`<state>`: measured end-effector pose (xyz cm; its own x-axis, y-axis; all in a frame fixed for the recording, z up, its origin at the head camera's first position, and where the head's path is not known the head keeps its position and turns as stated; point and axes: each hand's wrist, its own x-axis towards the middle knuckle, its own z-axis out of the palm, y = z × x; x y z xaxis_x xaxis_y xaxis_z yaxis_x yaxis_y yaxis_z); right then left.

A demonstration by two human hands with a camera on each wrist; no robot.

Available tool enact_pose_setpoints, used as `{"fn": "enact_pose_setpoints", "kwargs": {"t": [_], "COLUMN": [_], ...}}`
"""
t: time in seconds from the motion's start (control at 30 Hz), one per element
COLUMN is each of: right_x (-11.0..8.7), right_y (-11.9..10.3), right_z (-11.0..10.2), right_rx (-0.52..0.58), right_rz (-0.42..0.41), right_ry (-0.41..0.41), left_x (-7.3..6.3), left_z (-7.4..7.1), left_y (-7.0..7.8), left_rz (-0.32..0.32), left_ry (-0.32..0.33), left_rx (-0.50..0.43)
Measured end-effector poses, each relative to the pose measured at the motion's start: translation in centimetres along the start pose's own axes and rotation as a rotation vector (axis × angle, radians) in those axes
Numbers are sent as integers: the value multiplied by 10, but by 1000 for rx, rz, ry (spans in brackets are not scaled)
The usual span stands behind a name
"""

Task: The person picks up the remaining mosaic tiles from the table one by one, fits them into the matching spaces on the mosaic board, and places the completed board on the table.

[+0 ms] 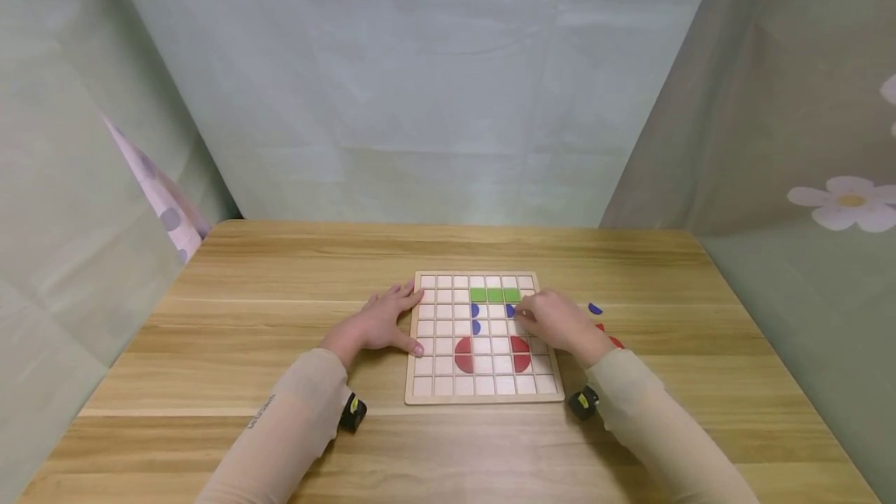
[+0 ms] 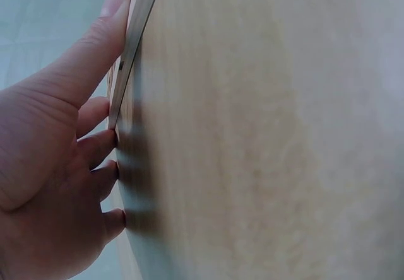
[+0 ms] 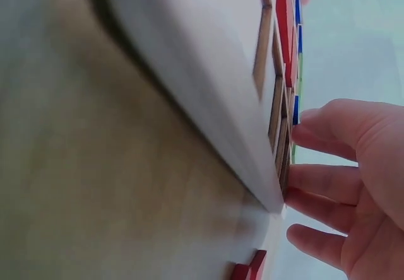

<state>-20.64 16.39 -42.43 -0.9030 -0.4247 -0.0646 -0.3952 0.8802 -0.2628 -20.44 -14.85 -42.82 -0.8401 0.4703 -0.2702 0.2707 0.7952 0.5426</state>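
Pale sleeves (image 1: 287,430) stretch from the near edge toward two hands above a wooden surface (image 1: 266,278). Between those hands a gridded board (image 1: 484,400) lies flat. The left hand (image 1: 381,319) is spread wide, gripping nothing; its thumb and forefinger touch the board's left edge. The right hand (image 1: 556,323) bends over the right side, thumb and forefinger drawn together, seeming to pinch a blue half-round (image 1: 510,310); whether that piece is fully seated in its square cannot be told.

Just beyond the right fingertips, a row of green squares (image 1: 494,295) is in place. Two blue pieces (image 1: 475,319) sit between the hands, and red rounded pieces (image 1: 463,355) fill squares nearer the person, in two pairs. Outside the board, a loose blue piece (image 1: 595,308) lies just right of the right hand, with red leftovers (image 1: 616,341) half hidden by that wrist.

Judging from this, the pattern looks well advanced: the pinched piece seems nearly placed, while the loose ones remain unplaced.
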Motion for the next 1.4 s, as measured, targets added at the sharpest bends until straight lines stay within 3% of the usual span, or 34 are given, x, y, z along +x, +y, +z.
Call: {"fn": "enact_pose_setpoints", "kwargs": {"t": [0.37, 0.73, 1.4], "right_x": [-3, -6, -17], "right_y": [10, 21, 49], "right_z": [3, 1, -9], "right_rx": [105, 171, 182], "right_rz": [11, 32, 58], "right_ry": [14, 22, 73], "left_x": [4, 10, 10], "left_z": [3, 5, 0], "left_y": [-1, 1, 9], "left_rz": [13, -27, -54], "left_ry": [-4, 19, 20], "left_rx": [23, 50, 76]}}
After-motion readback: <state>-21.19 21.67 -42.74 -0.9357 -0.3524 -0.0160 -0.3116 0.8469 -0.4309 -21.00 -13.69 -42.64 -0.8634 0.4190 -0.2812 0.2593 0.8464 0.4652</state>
